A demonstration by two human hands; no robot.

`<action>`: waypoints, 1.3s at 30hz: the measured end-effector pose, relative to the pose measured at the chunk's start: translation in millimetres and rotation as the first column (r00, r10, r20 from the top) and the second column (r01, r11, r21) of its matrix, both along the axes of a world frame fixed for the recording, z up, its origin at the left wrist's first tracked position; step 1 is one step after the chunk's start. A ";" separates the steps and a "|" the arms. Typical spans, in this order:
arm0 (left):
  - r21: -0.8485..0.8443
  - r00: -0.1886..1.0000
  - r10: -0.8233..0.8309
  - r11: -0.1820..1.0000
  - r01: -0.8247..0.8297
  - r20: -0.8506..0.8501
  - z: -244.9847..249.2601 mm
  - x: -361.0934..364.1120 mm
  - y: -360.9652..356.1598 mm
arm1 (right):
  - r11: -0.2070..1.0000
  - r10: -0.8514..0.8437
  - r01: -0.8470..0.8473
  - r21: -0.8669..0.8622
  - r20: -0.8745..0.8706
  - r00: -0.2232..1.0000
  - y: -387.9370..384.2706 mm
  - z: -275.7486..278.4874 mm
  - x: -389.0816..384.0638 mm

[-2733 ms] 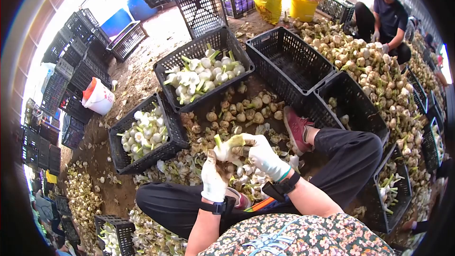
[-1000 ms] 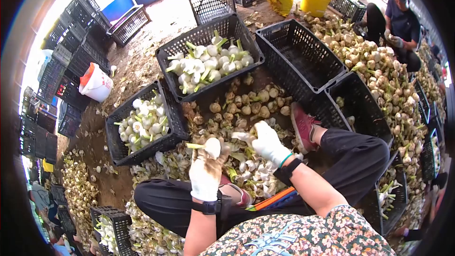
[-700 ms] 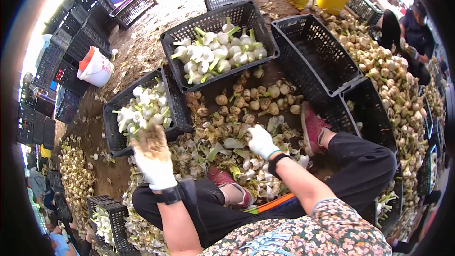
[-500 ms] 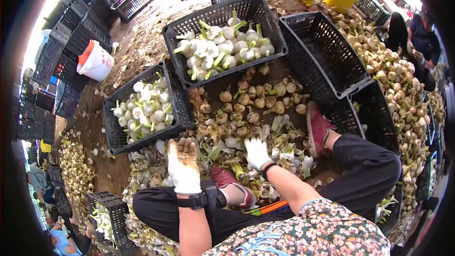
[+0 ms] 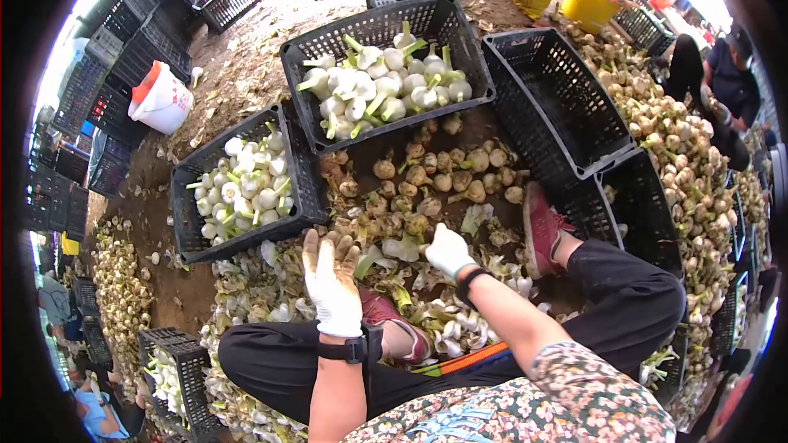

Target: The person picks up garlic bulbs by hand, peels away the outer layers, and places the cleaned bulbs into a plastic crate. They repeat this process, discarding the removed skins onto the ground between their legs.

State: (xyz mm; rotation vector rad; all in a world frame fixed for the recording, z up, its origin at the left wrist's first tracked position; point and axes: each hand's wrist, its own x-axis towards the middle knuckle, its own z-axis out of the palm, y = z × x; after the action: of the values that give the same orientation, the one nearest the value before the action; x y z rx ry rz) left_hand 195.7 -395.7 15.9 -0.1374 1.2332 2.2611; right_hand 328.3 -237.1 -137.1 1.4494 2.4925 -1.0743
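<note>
Held nothing in L hand point(image 5: 331, 283): glove spread flat, palm down, over peel litter point(image 5: 263, 287) just off the near corner of L crate point(image 5: 297, 166). Had R hand point(image 5: 447, 250) down at the near edge of the unpeeled bulbs point(image 5: 427, 184) heaped betw. the legs, fingers bent into stalks & skins. Couldn't tell whether clamped on a bulb or only resting. Had little room to move: hemmed in by black trouser legs point(image 5: 279, 361) below, red shoe point(image 5: 542, 226) to the R, crate walls ahead. Found open space only over the heap itself. Counted three crates round the heap: L crate part filled w/ peeled bulbs point(image 5: 238, 184); far crate point(image 5: 373, 26) likewise, green stalks up; R crate point(image 5: 566, 107) bare inside. Spotted white bucket point(image 5: 160, 102) on the dirt beyond, long bank of garlic point(image 5: 681, 156) along the R side, co-worker point(image 5: 730, 66) seated by it. Had gripped one bulb w/ both hands 2.7 s before; had swung L hand over L crate 0.7 s before; by now had pulled it back empty.
</note>
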 end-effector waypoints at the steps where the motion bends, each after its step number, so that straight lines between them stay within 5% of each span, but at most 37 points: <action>1: -0.036 1.000 -0.007 0.999 0.007 -0.001 -4.0 1.1 1.8 | 0.997 0.003 -0.001 -0.076 0.033 0.999 2.5 -35.7 -12.5; 5: -0.239 0.986 -0.146 0.963 0.123 -0.081 -29.4 0.8 1.8 | 0.977 -0.206 0.202 -0.064 -0.081 0.975 -7.5 -40.0 -21.9; 8: -0.390 0.928 -0.365 0.867 0.311 -0.071 -38.4 6.7 9.0 | 0.979 0.141 -0.187 -0.082 -0.392 0.909 5.5 25.4 2.8; 10: -0.287 0.875 -0.473 0.857 0.429 -0.104 -47.3 19.0 12.5 | 0.850 -0.057 -0.263 -0.456 -0.577 0.815 6.4 82.6 20.4; 12: -0.150 0.720 -0.694 0.710 0.688 0.022 -30.7 26.7 8.0 | 0.825 -0.032 -0.367 -0.429 -0.684 0.728 8.2 136.7 32.8; 14: 0.108 0.707 -0.704 0.699 0.707 -0.069 -9.8 41.0 9.0 | 0.760 -0.265 -0.299 -0.577 -0.696 0.667 3.8 171.1 43.6; 15: 0.128 0.736 -0.667 0.724 0.677 -0.118 -3.9 44.0 9.7 | 0.828 -0.287 -0.226 -0.514 -0.733 0.617 -1.5 188.4 47.4; 16: 0.118 0.773 -0.616 0.765 0.633 -0.153 13.9 52.5 10.6 | 0.755 -0.460 -0.233 -0.613 -0.748 0.478 -8.9 191.0 49.4; 18: -0.031 0.741 -0.522 0.825 0.564 -0.422 -1.8 58.1 8.8 | 0.594 -0.581 -0.243 -0.767 -0.618 0.530 -20.1 182.6 52.3; 20: -0.013 0.731 -0.474 0.843 0.538 -0.492 2.4 71.4 9.1 | 0.689 -0.522 -0.298 -0.661 -0.737 0.430 -39.4 194.2 48.3; 25: 0.027 0.752 -0.370 0.889 0.457 -0.546 19.6 90.5 5.3 | 0.605 -0.623 -0.252 -0.755 -0.646 0.442 -54.6 212.2 51.5; 33: 0.088 0.778 -0.376 0.873 0.479 -0.504 25.4 95.7 -2.5 | 0.581 -0.604 -0.333 -0.742 -0.668 0.435 -51.3 214.0 67.8; 36: 0.175 0.812 -0.395 0.846 0.504 -0.430 35.1 99.7 -5.3 | 0.540 -0.558 -0.347 -0.767 -0.634 0.535 -44.5 219.2 76.5; 39: 0.255 0.815 -0.413 0.805 0.535 -0.406 47.1 103.5 -2.8 | 0.859 -0.147 -0.355 -0.368 -0.842 0.519 -32.6 207.1 79.2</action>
State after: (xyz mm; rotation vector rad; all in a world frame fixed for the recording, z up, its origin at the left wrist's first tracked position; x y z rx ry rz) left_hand 299.2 -398.5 63.0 0.6575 0.8479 2.0427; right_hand 407.5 -269.7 70.0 0.6022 2.3193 -2.6780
